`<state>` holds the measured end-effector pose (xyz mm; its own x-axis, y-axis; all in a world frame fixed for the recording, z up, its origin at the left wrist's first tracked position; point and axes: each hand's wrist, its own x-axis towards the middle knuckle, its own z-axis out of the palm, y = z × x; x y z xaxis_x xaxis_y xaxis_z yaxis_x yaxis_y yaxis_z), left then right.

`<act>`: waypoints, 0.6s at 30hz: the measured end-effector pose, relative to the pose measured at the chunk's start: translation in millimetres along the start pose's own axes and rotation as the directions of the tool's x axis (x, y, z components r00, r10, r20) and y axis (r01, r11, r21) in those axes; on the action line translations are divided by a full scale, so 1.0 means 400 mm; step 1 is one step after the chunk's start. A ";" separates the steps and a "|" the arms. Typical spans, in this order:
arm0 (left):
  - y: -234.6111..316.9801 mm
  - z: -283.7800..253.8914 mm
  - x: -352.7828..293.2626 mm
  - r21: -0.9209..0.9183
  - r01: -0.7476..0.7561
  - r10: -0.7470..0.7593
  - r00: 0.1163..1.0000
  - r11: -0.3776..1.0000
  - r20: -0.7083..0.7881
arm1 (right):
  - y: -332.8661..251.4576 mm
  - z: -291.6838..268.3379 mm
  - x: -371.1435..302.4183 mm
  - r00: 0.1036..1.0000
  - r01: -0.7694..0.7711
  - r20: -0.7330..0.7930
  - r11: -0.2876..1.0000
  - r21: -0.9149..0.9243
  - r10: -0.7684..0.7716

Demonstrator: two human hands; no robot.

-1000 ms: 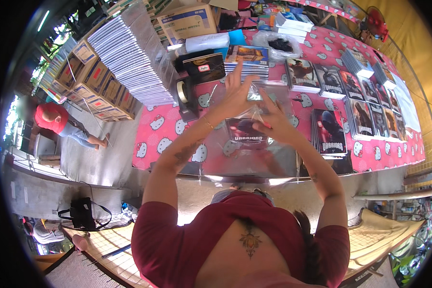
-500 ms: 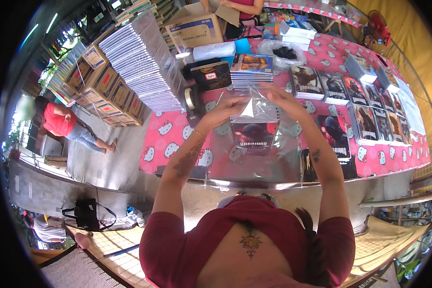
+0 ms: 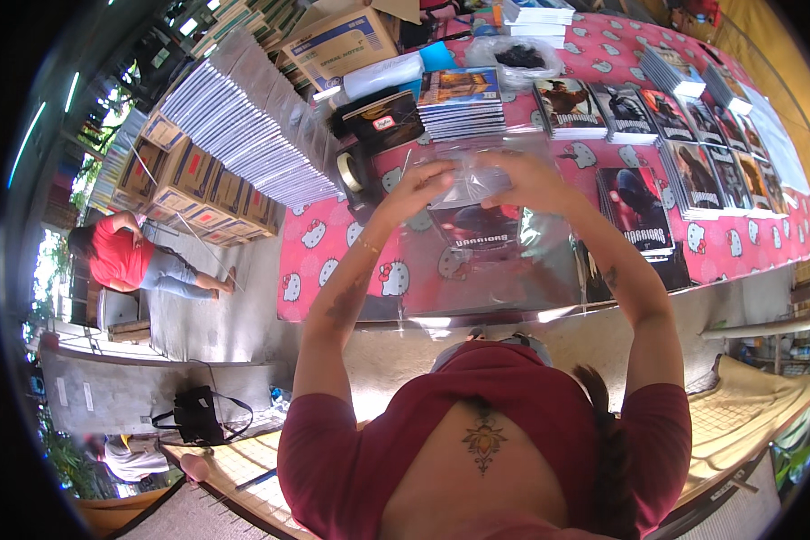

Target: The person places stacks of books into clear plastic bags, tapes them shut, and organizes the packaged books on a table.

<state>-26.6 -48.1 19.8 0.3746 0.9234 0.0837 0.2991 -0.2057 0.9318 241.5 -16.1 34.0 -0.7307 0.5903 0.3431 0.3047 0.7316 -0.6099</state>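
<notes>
In front of me a stack of notebooks with a dark and red cover (image 3: 481, 229) lies on a clear plastic sheet over the table. Crumpled clear plastic wrap (image 3: 474, 184) covers its far end. My left hand (image 3: 423, 187) is at the left side of the wrap, its fingers closed on the plastic. Over the right side bends my right hand (image 3: 528, 180), fingers curled down onto the wrap. Left of my left hand stands a tape dispenser (image 3: 353, 175). Beyond the hands is a pile of notebooks with a picture cover (image 3: 461, 94).
A tall leaning stack of spiral notebooks (image 3: 243, 126) and cardboard boxes (image 3: 211, 184) fill the left. Dark-covered notebooks (image 3: 636, 211) lie to the right, with several more piles (image 3: 693, 180) beyond. A bag of black material (image 3: 517, 58) sits at the back. A person (image 3: 135, 252) stands at left.
My hands have come down closer around the wrap, the right one now curled over it. A raised white flap at the wrap no longer shows. The whole view has shifted slightly.
</notes>
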 end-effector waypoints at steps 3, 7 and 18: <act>0.033 0.007 -0.032 0.533 -0.368 0.388 0.918 0.762 0.079 | -0.011 0.022 -0.008 0.992 0.087 -0.086 0.991 -0.103 -0.096; 0.059 0.044 -0.060 0.780 -0.414 0.504 0.851 0.469 0.148 | -0.036 0.017 -0.003 0.993 0.075 -0.079 0.985 -0.156 -0.088; 0.099 0.066 0.000 0.471 -0.048 0.165 0.963 0.881 -0.211 | -0.002 0.009 0.043 0.997 -0.027 -0.082 0.990 -0.139 0.015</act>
<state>8.5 -64.7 47.5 0.2251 0.9240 0.3090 0.6592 -0.3780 0.6500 226.3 -7.7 37.7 -0.6734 0.6275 0.3909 0.4061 0.7558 -0.5136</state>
